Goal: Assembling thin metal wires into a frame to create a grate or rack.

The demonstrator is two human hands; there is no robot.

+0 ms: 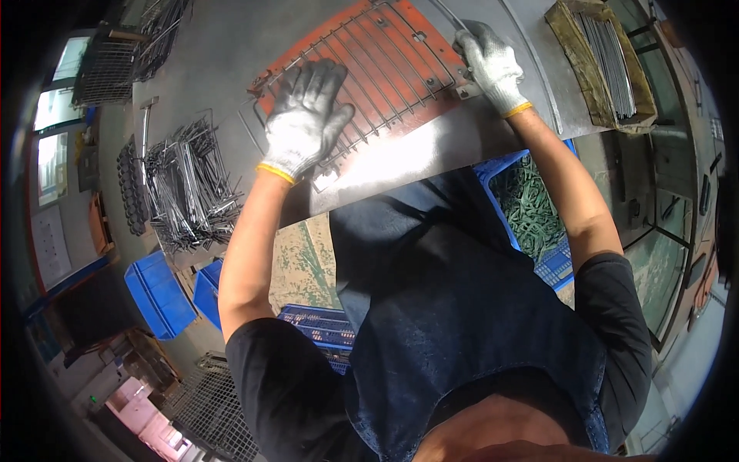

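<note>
A red-orange plate (422, 58) lies on the metal table, with a grid of thin metal rods (382, 69) laid across it. My left hand (304, 115), in a grey-and-white work glove with a yellow cuff, rests flat over the grid's left end, fingers stretched out. Beyond the plate's right edge, my right hand (489, 61), gloved the same way, is closed round a thin metal rod (446, 13) that runs toward the top edge. The rod's lower end is hidden by the glove. Small metal clips and pins show along the plate's edges.
Bundled bent metal rods (188, 181) lie at the table's left. A worn box of straight rods (608, 65) stands on the right. Below the table edge, a blue crate (500, 165) holds green strips. Blue bins (160, 292) sit lower left; wire racks (106, 73) stand farther left.
</note>
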